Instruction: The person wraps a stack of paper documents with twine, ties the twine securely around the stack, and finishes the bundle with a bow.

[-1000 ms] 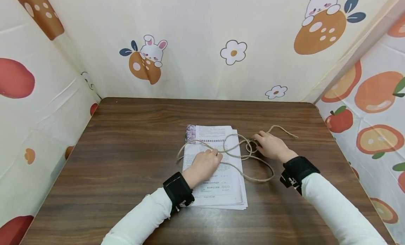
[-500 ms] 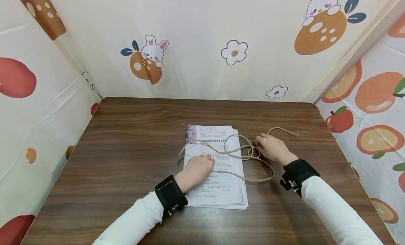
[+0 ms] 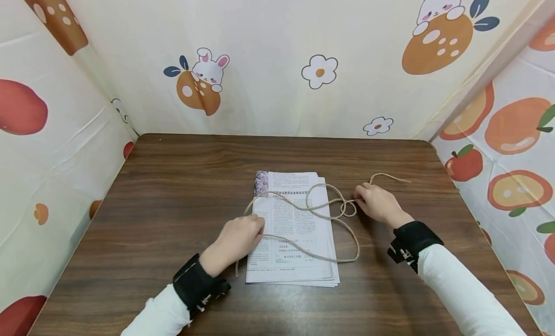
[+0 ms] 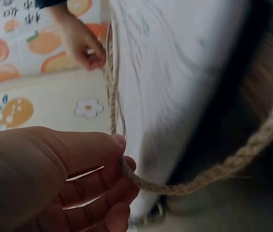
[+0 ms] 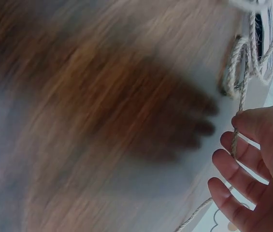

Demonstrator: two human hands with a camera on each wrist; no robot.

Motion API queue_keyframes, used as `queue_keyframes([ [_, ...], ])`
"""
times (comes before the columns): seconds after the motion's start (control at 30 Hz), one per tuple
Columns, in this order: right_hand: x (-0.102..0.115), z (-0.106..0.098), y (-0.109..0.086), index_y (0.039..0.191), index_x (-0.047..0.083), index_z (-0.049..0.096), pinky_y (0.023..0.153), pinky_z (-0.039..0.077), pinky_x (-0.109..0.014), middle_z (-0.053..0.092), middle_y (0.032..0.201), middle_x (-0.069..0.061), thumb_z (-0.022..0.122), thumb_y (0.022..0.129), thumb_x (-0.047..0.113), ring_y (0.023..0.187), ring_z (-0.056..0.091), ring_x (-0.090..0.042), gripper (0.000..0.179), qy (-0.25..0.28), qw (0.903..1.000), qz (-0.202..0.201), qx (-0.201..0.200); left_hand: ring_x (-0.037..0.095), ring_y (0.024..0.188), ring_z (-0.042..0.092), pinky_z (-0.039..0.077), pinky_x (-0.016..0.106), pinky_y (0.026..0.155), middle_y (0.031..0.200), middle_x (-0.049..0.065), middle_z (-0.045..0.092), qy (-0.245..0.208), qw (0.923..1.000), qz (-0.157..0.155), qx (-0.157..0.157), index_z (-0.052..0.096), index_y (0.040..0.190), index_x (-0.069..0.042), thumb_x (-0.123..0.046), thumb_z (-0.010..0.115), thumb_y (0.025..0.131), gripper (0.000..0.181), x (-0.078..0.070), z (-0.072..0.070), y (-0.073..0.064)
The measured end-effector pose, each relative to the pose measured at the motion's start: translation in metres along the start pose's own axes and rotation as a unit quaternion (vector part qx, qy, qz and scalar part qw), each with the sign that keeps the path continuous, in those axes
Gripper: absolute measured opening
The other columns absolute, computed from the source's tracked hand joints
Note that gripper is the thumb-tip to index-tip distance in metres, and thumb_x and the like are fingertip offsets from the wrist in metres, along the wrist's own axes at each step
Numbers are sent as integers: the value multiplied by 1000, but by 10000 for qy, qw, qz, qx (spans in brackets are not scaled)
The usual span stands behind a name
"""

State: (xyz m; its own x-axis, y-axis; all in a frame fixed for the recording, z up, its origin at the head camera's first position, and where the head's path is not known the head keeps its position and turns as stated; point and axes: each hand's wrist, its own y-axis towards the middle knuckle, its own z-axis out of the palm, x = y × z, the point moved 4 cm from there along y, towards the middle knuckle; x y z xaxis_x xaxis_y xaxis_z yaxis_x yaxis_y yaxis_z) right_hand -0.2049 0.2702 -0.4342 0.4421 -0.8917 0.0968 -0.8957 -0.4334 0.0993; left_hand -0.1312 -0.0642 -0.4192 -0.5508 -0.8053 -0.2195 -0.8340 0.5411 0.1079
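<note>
A tan twisted rope [image 3: 303, 252] lies in loops over a stack of printed papers [image 3: 299, 273] on the table. At the stack's left edge my left hand [image 3: 237, 238] pinches one strand; in the left wrist view the rope [image 4: 194, 187] passes between thumb and forefinger, and its short end hangs beyond. To the right of the papers, my right hand [image 3: 378, 203] pinches another part of the rope, near a small loop. Thumb and forefinger meet on the strand in the right wrist view, the other fingers [image 5: 225, 162] loosely bent. A free end trails past this hand.
The brown wooden table [image 3: 173, 191] reaches back to a curtain [image 3: 260, 95] printed with rabbits and flowers. Fruit-patterned cloth [image 3: 516, 191] hangs along the right side, and another patterned cloth [image 3: 65, 181] along the left.
My left hand has moved left and slightly down across the papers, drawing its strand along; the large loop's right side has come inward. My right hand has shifted slightly right, still pinching the rope.
</note>
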Motion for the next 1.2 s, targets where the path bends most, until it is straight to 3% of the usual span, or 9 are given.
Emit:
queue_keyframes([
  [0.33, -12, -3, -6, 79, 10, 56, 57, 43, -36, 51, 75, -4, 66, 78, 6, 65, 52, -20, 12, -94, 9995, 94, -284, 8, 55, 40, 35, 24, 49, 67, -6, 46, -352, 9955, -853, -218, 51, 70, -16, -11, 68, 80, 20, 55, -18, -37],
  [0.67, -15, -1, -12, 80, 8, 56, 57, 43, -38, 52, 77, -6, 65, 80, 7, 65, 52, -22, 9, -106, 9996, 262, -88, 10, 50, 40, 32, 26, 46, 66, -3, 47, -507, 9858, -1601, 29, 57, 78, -13, -10, 67, 82, 11, 106, -20, -70],
  [1.03, -27, -6, -22, 82, 7, 57, 55, 43, -38, 52, 77, -8, 65, 80, 6, 64, 51, -22, 8, -211, 9978, 612, -114, 14, 51, 45, 33, 30, 44, 67, 0, 52, -417, 9755, -2156, -99, 58, 79, -11, -11, 64, 82, 7, 157, -29, -88],
  [1.2, -32, -6, -26, 82, 5, 57, 56, 42, -40, 51, 77, -9, 64, 81, 5, 65, 51, -24, 7, -213, 9970, 744, -67, 16, 52, 47, 34, 32, 43, 67, 1, 52, -324, 9723, -2316, -69, 57, 77, -11, -11, 63, 82, 8, 168, -31, -92],
])
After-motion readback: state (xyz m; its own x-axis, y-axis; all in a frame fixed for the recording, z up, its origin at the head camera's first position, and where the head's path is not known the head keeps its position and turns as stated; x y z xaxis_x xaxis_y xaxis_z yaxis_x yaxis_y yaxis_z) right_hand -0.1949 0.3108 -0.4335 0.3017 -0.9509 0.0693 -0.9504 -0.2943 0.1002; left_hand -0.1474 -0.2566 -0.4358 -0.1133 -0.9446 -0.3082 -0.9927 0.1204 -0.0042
